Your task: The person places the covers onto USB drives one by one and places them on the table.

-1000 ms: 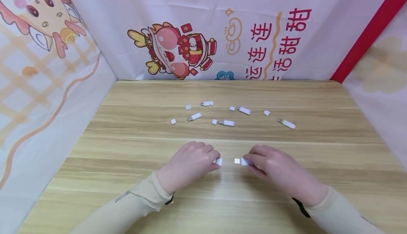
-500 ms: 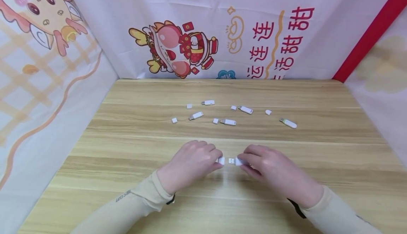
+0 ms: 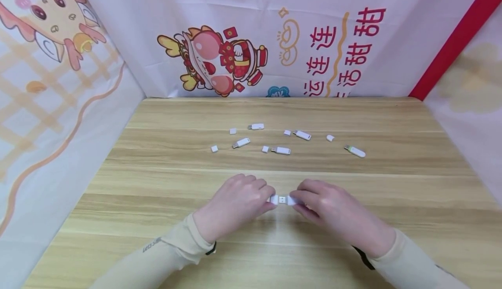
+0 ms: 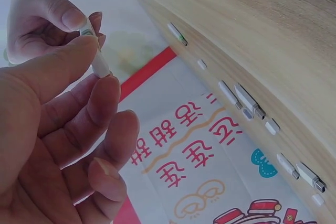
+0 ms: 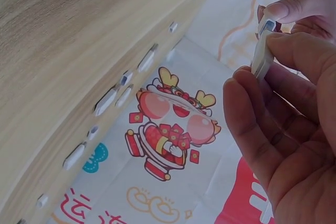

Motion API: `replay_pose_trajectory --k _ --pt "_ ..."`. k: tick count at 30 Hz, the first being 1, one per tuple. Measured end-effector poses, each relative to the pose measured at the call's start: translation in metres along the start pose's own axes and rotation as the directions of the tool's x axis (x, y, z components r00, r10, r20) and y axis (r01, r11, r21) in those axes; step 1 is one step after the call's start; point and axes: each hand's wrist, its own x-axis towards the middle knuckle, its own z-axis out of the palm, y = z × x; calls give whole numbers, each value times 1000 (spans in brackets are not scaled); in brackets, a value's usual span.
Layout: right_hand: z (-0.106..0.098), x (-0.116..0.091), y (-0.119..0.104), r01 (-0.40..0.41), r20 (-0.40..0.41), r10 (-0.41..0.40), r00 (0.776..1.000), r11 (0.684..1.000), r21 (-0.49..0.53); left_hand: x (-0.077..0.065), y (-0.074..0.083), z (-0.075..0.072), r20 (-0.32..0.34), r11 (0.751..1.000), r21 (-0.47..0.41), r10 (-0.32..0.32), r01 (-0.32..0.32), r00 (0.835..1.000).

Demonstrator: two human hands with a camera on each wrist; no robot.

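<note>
Pinched between thumb and fingers of my left hand (image 3: 241, 197) is a small white cap (image 3: 274, 199). Opposite it, my right hand (image 3: 327, 202) pinches the white body of a USB flash drive (image 3: 292, 200). The drive's metal plug points left, its tip right at the cap's mouth, with part of the metal still showing. From the right wrist view, the flash drive (image 5: 262, 60) is tilted, held at thumb and fingertips. In the left wrist view, the cap (image 4: 100, 62) sits at my left thumb and fingertips, close to the right hand.
On the wooden table (image 3: 176, 219), beyond my hands, lie several uncapped white flash drives (image 3: 281, 151) and their loose caps (image 3: 265, 149). One drive with a green band (image 3: 355, 151) lies farthest right, a rounded cap (image 3: 330, 138) near it. Printed cloth (image 3: 145, 62) encloses the back and sides.
My right hand has moved left with the flash drive, and my left hand slightly right with the cap. The gap has closed until the plug meets the cap's mouth.
</note>
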Motion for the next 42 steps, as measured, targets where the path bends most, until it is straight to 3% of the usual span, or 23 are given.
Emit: replay_pose_trajectory --k 17,26,35,42 --pt "2 5 -1 13 -14 -13 1000 1000 23 1 2 2 -48 1000 5 6 -5 999" --pt "4 7 -4 -24 -3 25 1000 999 27 2 3 1 -75 1000 4 2 -1 997" --pt "6 7 -5 -20 -33 19 999 1000 -23 2 -4 9 -120 995 -99 -9 -3 993" --pt "7 7 -4 -16 -38 15 999 999 -30 3 -6 12 -147 995 -65 68 -78 987"
